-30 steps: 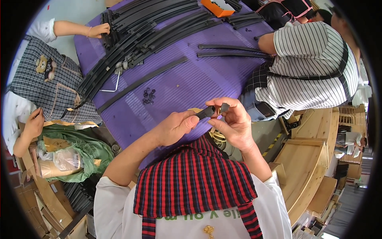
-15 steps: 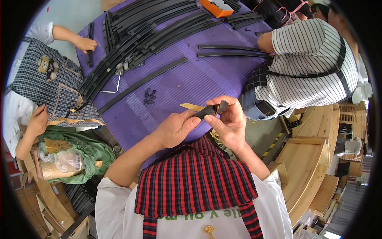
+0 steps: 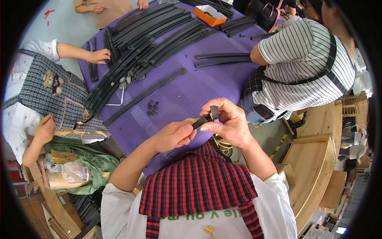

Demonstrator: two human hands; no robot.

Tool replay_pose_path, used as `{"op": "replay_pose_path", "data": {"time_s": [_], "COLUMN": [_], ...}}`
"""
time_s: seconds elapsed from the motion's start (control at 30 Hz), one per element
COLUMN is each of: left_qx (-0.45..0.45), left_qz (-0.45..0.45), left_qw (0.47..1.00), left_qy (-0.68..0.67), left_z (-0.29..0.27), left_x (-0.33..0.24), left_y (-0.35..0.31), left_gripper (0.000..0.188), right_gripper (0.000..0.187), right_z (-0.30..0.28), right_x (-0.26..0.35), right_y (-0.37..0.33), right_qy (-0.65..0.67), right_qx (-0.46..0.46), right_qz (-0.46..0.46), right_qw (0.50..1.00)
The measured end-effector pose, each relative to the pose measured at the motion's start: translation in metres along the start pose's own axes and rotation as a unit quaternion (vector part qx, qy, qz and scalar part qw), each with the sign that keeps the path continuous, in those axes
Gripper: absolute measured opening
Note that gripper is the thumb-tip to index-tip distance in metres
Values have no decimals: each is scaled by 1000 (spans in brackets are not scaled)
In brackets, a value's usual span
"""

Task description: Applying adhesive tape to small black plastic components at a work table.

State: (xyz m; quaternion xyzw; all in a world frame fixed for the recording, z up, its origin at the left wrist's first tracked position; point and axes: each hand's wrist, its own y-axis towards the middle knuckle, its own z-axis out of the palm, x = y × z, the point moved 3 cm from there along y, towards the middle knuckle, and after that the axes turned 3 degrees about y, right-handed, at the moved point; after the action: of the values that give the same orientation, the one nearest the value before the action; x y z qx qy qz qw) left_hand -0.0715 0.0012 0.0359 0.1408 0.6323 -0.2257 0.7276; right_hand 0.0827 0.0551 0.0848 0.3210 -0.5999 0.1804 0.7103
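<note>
My left hand (image 3: 173,135) is closed round a black strip (image 3: 201,121) in front of my apron, thumb on top. At the strip's far end, my right hand (image 3: 231,123) pinches a bent black flap (image 3: 215,112) between thumb and fingers. A bit of yellowish tape shows between the flap and the strip, and more tape shows behind my left hand. How the flap joins the strip is too small to tell. Beyond my hands on the purple table (image 3: 167,99) lie a pile of small black parts (image 3: 152,108) and one long black strip (image 3: 147,95).
Many long black strips (image 3: 151,28) are stacked at the back, with an orange box (image 3: 210,16) beside them. A hex key (image 3: 121,97) lies left. Co-workers stand left, right and far. A wooden rack (image 3: 308,159) stands right; a green sack (image 3: 99,163) sits lower left.
My right hand has shifted slightly and the flap has turned at the strip's end. The view has moved a little. The left co-worker's hand has left one strip and reaches toward the stack.
</note>
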Motion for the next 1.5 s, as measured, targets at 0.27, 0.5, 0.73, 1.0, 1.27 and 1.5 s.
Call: {"op": "replay_pose_path", "data": {"time_s": [0.27,0.5,0.73,1.0,1.27,1.5], "left_qx": [-185,-148,-103,-58,7,25], "left_qz": [-9,-23,-37,-55,-82,-95], "left_qw": [975,988,994,997,996,993], "left_qy": [123,44,24,-12,-42,-61], "left_z": [-3,-11,-19,-20,-16,-15], "left_x": [-10,-16,-19,-20,-16,-4], "left_y": [5,3,4,9,7,8], "left_gripper": [48,51,55,57,59,59], "right_gripper": [22,22,25,29,31,43], "right_z": [-2,-4,-7,-12,-11,-22], "right_x": [3,6,-1,1,5,-4], "right_y": [11,15,21,25,15,14], "right_qy": [63,-22,-35,-26,-8,-2], "right_qx": [-45,-24,22,31,58,46], "right_qz": [10,-43,-87,-59,-33,-7], "right_qw": [997,999,995,997,998,999]}}
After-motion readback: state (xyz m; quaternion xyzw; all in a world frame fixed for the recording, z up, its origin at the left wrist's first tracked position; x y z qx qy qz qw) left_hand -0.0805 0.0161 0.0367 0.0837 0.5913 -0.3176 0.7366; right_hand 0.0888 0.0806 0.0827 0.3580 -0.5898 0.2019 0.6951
